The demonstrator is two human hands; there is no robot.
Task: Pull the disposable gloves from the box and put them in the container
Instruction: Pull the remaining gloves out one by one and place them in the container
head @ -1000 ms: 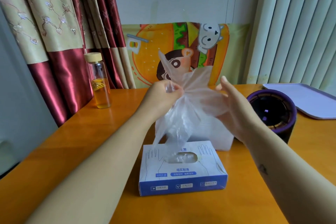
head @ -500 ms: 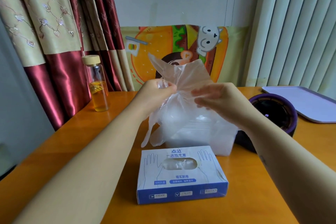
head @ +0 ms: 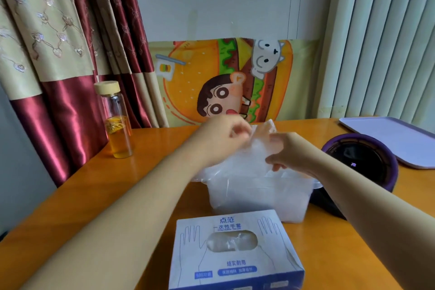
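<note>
Holding clear gloves point(head: 249, 162) at the mouth of the container point(head: 259, 198).
Pinching the crumpled bundle with curled fingers of left hand point(head: 226, 134) and right hand point(head: 289, 153), side by side; container right beneath the fingers, box point(head: 235, 247) nearer than them on the tabletop point(head: 141, 172).

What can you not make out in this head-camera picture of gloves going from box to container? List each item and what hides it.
- Head view: container contents, veiled by its frosted wall and the draped gloves.
- Head view: right hand grip, fingertips blurred against the film.
- Head view: glove box front, cut by the bottom edge.
- Head view: tray, cut by the right edge.
</note>
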